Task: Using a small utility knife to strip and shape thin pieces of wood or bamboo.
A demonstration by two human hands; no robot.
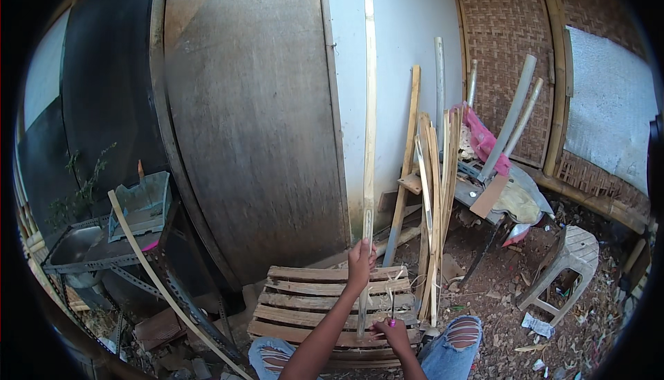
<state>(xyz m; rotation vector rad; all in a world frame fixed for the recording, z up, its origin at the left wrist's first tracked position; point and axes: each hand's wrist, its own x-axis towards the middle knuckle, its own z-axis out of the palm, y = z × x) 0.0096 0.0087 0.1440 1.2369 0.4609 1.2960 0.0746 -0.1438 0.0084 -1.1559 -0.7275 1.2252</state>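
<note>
Over slatted bench (297, 302), left hand (360, 262) clasps pale strip (371, 117), mostly above fist; right hand (395, 335) holds pink-handled tool (392, 322)

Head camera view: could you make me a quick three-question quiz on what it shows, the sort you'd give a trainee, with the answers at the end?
1. Which hand grips the tall pale strip?
2. True or false: the plastic stool stands to the right of the slatted wooden platform.
3. What colour is the handle of the small tool in the right hand? a) green, b) pink-purple, c) yellow.

Key:
1. The left hand.
2. True.
3. b) pink-purple.
</note>
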